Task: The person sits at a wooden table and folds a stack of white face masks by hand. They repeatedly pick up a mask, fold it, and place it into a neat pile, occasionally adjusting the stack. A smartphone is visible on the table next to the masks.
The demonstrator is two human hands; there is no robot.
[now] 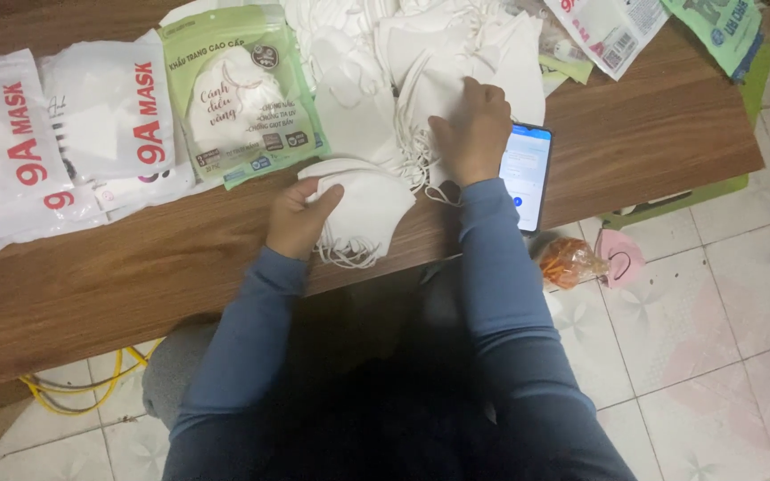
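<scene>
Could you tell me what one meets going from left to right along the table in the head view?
White mask packets → green mask packet → left hand on a mask stack → right hand on loose masks → phone.

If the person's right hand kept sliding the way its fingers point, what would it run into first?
The right hand points up the table, its fingers already resting on the loose pile of white masks. Going on, it would likely just push deeper into that pile.
</scene>
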